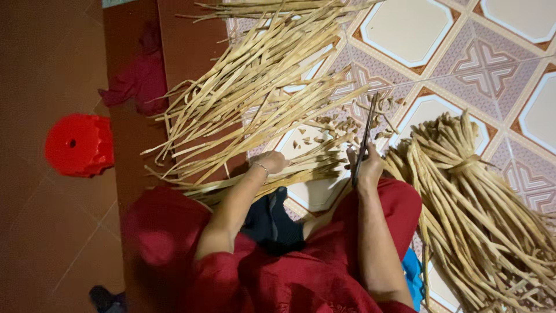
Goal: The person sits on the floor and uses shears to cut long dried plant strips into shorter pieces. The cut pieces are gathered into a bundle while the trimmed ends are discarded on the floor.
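Scissors (pixel 365 136), dark and long-bladed, are sitting in the right hand (pixel 366 168), whose grip is wrapping closed around the handles; the blades are pointing away from the person, over the floor (pixel 405 29). Left hand (pixel 271 161), wearing a thin bracelet (pixel 262 167) at the wrist, is pressing down with a closed grip on a bunch of strips (pixel 301 168) that is lying crosswise in front of the knees, its cut ends just beside the scissors.

Strips are looking flat, dry, pale tan, like split cane or reed. A loose heap (pixel 255 87) of the same stuff is fanning out beyond the left hand, long pieces crossing each other and running off the top edge. Small cuttings (pixel 341 124) are lying scattered on the floor near the blade tips. On the right, a thick tied bundle (pixel 469 203) is lying well apart from the heap, bound with a band of the same material, its ends ragged.

Floor is showing glossy patterned tiles in white, mauve and brown on the right, plain dark red-brown tiles on the left. A red plastic stool (pixel 78 145) is standing on the dark tiles, well apart from the hands. A crumpled red cloth (pixel 139 78) is lying beside the heap. Person is wearing red clothing (pixel 278 278); no packages, labels or signs are showing.
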